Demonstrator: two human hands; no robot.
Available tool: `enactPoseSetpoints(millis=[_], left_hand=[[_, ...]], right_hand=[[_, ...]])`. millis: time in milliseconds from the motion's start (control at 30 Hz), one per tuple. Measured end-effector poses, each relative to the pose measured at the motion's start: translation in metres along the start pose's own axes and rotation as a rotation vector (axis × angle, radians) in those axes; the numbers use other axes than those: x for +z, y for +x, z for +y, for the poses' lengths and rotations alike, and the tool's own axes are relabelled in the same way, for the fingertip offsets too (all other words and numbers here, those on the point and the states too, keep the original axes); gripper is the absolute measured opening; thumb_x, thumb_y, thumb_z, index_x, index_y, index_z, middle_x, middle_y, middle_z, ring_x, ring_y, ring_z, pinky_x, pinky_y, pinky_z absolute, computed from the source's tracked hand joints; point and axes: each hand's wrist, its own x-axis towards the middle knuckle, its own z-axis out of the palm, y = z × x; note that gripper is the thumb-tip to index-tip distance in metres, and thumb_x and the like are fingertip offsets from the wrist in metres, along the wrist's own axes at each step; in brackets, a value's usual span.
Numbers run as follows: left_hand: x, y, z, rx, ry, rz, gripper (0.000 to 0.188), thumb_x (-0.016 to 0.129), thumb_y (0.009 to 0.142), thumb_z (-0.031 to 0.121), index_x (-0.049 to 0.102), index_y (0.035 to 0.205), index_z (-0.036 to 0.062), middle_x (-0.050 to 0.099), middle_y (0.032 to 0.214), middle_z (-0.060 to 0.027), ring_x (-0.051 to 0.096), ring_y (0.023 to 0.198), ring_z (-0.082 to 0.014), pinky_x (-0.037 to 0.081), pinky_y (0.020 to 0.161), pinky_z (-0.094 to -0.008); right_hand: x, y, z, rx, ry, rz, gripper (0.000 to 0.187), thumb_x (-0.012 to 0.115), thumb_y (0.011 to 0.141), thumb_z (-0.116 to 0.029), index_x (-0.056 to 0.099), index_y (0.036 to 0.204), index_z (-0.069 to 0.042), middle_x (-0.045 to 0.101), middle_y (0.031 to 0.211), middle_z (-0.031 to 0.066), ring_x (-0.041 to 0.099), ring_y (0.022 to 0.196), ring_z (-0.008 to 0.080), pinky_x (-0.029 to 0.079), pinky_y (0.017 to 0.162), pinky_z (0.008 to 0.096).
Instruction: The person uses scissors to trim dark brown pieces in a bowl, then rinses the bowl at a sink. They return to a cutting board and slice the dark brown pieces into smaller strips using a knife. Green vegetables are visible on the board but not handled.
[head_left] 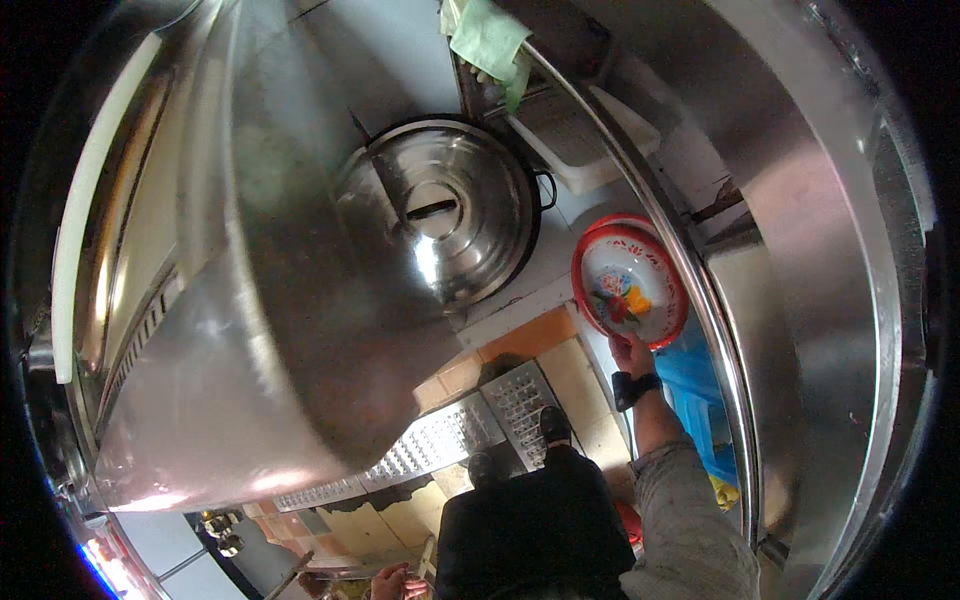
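My right hand point(632, 357), with a black band round its wrist, reaches forward to an enamel basin point(650, 275). The basin has a red rim, a pale inside and a painted flower pattern. Its near edge is pinched between my fingers and thumb. A second red rim point(628, 220) shows just behind it, as if another basin lies under it. At the lower edge my left hand point(396, 582) is only partly in view. Its fingers are loosely curled and a little apart, and I see nothing in them.
A large lidded steel pot point(480, 215) stands ahead. A curved steel rail point(690, 245) passes right of the basin, above a blue plastic crate point(695, 400). A big steel sheet point(220, 400) blocks much of the left. Perforated metal plates point(440, 440) lie on the tiled floor.
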Motion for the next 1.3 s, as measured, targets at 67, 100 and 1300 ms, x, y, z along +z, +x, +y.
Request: enactPoseSetpoints(millis=[67, 100, 1300], left_hand=[[0.004, 0.012, 0.005, -0.009, 0.040, -0.008, 0.035, 0.048, 0.111, 0.020, 0.056, 0.139, -0.0002, 0.072, 0.105, -0.0192, 0.071, 0.087, -0.0281, 0.064, 0.075, -0.0385], [0.007, 0.013, 0.005, -0.010, 0.051, 0.010, 0.035, 0.048, 0.111, 0.020, 0.056, 0.139, -0.0010, 0.072, 0.104, -0.0197, 0.071, 0.087, -0.0290, 0.064, 0.076, -0.0397], [-0.078, -0.217, -0.049, 0.874, -0.707, -0.008, 0.047, 0.063, 0.106, 0.017, 0.052, 0.150, 0.0054, 0.069, 0.104, -0.0008, 0.063, 0.090, -0.0109, 0.053, 0.081, -0.0265]], right_hand=[[-0.006, -0.001, -0.001, -0.002, -0.120, 0.064, 0.044, 0.059, 0.107, -0.034, 0.056, 0.121, 0.007, 0.071, 0.103, 0.0235, 0.073, 0.086, 0.0355, 0.064, 0.078, 0.0482], [-0.001, -0.007, 0.006, 0.005, -0.228, 0.135, 0.045, 0.058, 0.107, -0.036, 0.056, 0.119, 0.008, 0.071, 0.101, 0.0233, 0.073, 0.085, 0.0354, 0.064, 0.076, 0.0478], [0.302, -0.556, 0.309, 0.842, -2.942, -1.898, 0.043, 0.053, 0.106, -0.041, 0.068, 0.128, -0.007, 0.069, 0.126, 0.0146, 0.063, 0.116, 0.0265, 0.047, 0.102, 0.0371]])
